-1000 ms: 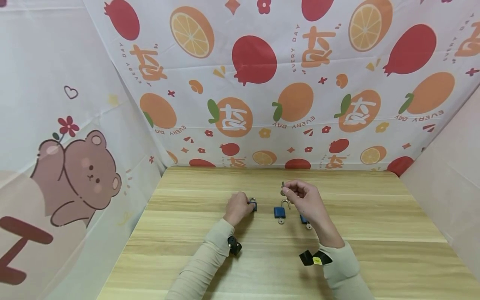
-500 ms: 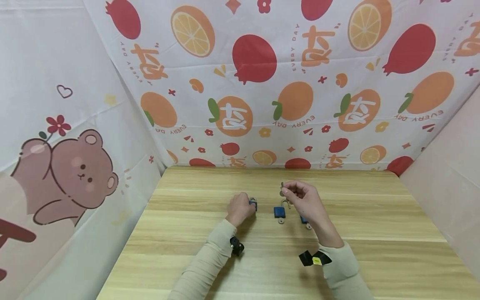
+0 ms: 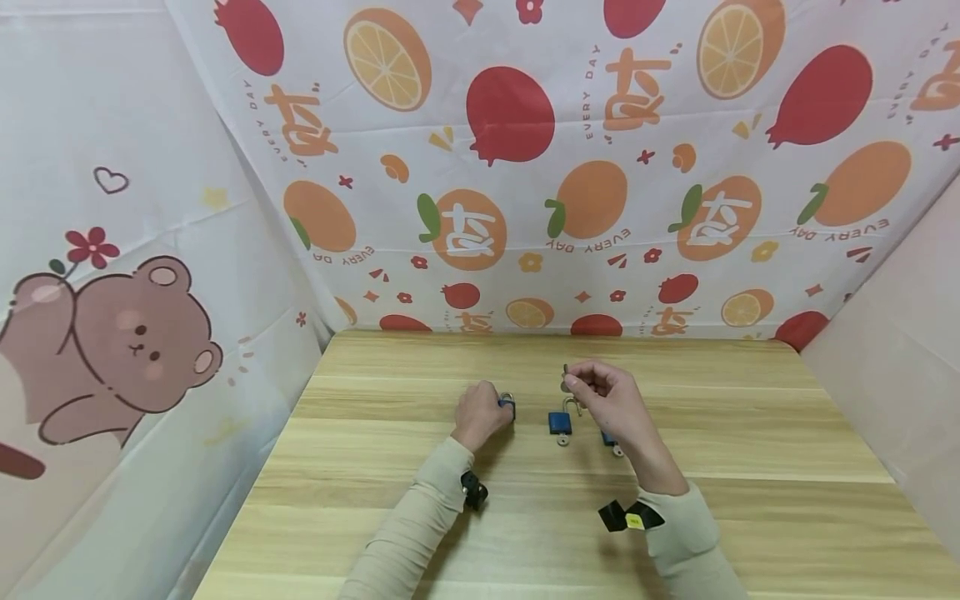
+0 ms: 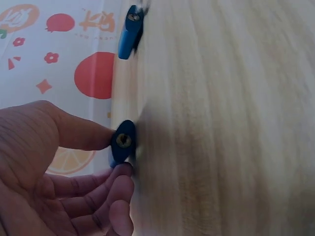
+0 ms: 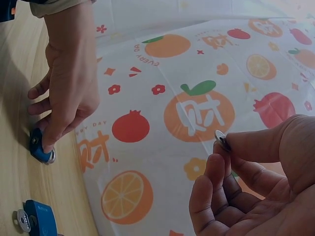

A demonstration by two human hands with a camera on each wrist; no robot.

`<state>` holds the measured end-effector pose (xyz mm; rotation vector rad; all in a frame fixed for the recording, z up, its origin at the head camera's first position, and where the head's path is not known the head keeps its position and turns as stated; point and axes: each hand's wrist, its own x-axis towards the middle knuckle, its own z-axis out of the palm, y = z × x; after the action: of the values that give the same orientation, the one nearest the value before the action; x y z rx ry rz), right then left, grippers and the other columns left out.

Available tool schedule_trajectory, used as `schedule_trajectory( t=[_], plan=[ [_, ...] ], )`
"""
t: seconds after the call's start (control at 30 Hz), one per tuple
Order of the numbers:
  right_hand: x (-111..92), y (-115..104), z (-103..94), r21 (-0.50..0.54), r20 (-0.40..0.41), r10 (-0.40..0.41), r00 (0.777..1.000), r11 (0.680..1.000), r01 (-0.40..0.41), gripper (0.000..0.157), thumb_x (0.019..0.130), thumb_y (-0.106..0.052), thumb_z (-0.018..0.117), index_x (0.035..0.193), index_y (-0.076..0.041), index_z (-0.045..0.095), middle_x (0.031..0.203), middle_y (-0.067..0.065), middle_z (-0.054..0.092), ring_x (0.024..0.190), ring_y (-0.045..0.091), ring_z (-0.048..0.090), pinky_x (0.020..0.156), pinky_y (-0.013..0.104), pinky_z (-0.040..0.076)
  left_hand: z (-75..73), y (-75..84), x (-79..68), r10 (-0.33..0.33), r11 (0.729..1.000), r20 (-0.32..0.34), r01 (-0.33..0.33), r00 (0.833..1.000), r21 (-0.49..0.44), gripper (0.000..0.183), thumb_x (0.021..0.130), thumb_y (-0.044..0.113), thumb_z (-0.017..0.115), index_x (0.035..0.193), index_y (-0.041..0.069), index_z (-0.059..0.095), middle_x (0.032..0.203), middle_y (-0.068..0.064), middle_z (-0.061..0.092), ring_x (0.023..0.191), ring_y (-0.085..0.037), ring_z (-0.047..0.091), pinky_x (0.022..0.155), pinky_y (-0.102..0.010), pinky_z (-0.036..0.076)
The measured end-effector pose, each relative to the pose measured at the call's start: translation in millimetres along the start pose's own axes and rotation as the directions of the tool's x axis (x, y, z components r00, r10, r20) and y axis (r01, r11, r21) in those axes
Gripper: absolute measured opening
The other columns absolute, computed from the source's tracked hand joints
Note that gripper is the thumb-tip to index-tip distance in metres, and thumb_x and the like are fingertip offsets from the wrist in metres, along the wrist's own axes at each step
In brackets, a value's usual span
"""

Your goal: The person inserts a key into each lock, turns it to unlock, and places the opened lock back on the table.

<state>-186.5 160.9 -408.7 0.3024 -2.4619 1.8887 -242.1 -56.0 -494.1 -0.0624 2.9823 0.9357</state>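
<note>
My left hand [image 3: 480,413] pinches a small blue padlock [image 4: 117,153] between thumb and fingers at the table. The padlock's keyhole [image 4: 124,140] faces the left wrist camera, and its shackle points toward the back wall. Raised above the table, my right hand [image 3: 611,406] pinches a small silver key [image 5: 221,139] by thumb and index finger. Between the hands lies a second blue padlock [image 3: 559,423], its shackle swung open and a key [image 3: 563,441] in its base. A third blue padlock [image 3: 607,437], also with a key [image 3: 618,451], is partly hidden under the right hand.
The wooden table [image 3: 420,367] meets a fruit-printed cloth [image 3: 525,208] at its back edge. A bear-printed cloth [image 3: 150,333] hangs at the left, and a pale cloth [image 3: 900,350] at the right. Both wrists carry black cameras.
My left hand has shifted slightly to the right, and the padlock in it has turned a little. The right hand holds the key in nearly the same place. The head view has moved slightly.
</note>
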Motion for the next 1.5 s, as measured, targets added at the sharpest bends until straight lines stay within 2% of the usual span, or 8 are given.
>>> schedule_trajectory(
  t=[0.17,0.3,0.63,0.8,1.07,1.23,1.4,1.5],
  plan=[
    [-1.3,0.1,-0.4,0.008,-0.002,0.003,1.000,1.000,-0.003,0.023,0.100,-0.018,0.064,0.113,0.001,0.069,0.097,0.014,0.067,0.073,0.015,0.059,0.064,0.021,0.049,2.7,-1.2,1.3,0.002,1.000,-0.017,-0.002,1.000,0.012,0.048,0.082,0.012,0.065,0.047,0.020,0.033,0.042,0.009,0.028,0.039,-0.008,0.028,0.036,-0.025,0.023],
    [-2.6,0.8,-1.3,0.012,-0.005,0.002,1.000,1.000,-0.002,0.024,0.100,-0.018,0.065,0.113,0.001,0.069,0.096,0.014,0.067,0.073,0.014,0.059,0.066,0.021,0.050,4.6,-2.1,2.8,-0.005,0.999,-0.019,0.005,1.000,0.039,0.045,0.077,0.014,0.067,0.048,0.020,0.033,0.042,0.009,0.031,0.039,-0.008,0.030,0.036,-0.025,0.025],
    [-2.3,0.6,-3.1,0.013,-0.004,0.013,1.000,1.000,-0.013,0.021,0.100,-0.018,0.065,0.113,-0.003,0.070,0.097,0.013,0.067,0.072,0.015,0.059,0.063,0.021,0.049,11.1,-1.8,2.5,0.057,0.997,-0.048,-0.054,0.997,0.061,0.041,0.073,0.013,0.062,0.048,0.023,0.031,0.042,0.011,0.026,0.038,-0.006,0.024,0.033,-0.024,0.021],
    [-3.4,0.8,-3.8,0.012,0.002,0.019,1.000,1.000,-0.019,0.020,0.100,-0.018,0.064,0.113,-0.002,0.070,0.096,0.011,0.066,0.072,0.013,0.058,0.064,0.022,0.049,13.5,-0.1,1.2,0.061,0.996,-0.046,-0.058,0.997,0.064,0.040,0.072,0.013,0.059,0.047,0.023,0.031,0.041,0.012,0.025,0.037,-0.005,0.023,0.032,-0.023,0.020],
    [-4.9,0.7,-4.8,0.010,-0.001,0.027,1.000,1.000,-0.027,0.021,0.101,-0.018,0.064,0.112,-0.001,0.069,0.095,0.009,0.066,0.073,0.008,0.058,0.068,0.021,0.051,13.4,1.2,0.0,0.023,1.000,-0.034,-0.023,0.999,-0.002,0.043,0.073,0.011,0.064,0.047,0.022,0.032,0.041,0.011,0.027,0.037,-0.005,0.026,0.034,-0.022,0.022],
    [-5.2,-1.5,-4.5,0.005,-0.007,0.050,0.999,0.999,-0.049,0.022,0.101,-0.017,0.063,0.113,0.001,0.068,0.097,0.016,0.065,0.075,0.012,0.059,0.069,0.021,0.052,14.2,2.2,0.8,-0.012,1.000,-0.040,0.011,0.999,-0.008,0.043,0.072,0.012,0.065,0.046,0.021,0.032,0.041,0.011,0.027,0.038,-0.006,0.025,0.034,-0.023,0.020],
    [-4.3,-3.6,-4.7,-0.006,-0.016,0.084,0.996,0.996,-0.084,0.022,0.102,-0.016,0.061,0.113,0.003,0.067,0.096,0.013,0.065,0.075,0.009,0.059,0.069,0.021,0.051,13.3,5.2,0.6,-0.010,1.000,-0.046,0.009,0.999,-0.019,0.040,0.071,0.010,0.063,0.049,0.022,0.032,0.043,0.010,0.028,0.039,-0.007,0.026,0.034,-0.024,0.020],
    [-3.4,-4.2,-4.9,0.000,-0.013,0.095,0.995,0.996,-0.095,0.022,0.103,-0.015,0.059,0.113,0.004,0.065,0.095,0.009,0.065,0.076,0.009,0.060,0.070,0.021,0.052,12.5,5.1,1.7,-0.032,0.999,-0.056,0.030,0.998,-0.044,0.039,0.070,0.010,0.063,0.050,0.023,0.033,0.043,0.010,0.029,0.040,-0.008,0.029,0.036,-0.025,0.021]
  ],
)
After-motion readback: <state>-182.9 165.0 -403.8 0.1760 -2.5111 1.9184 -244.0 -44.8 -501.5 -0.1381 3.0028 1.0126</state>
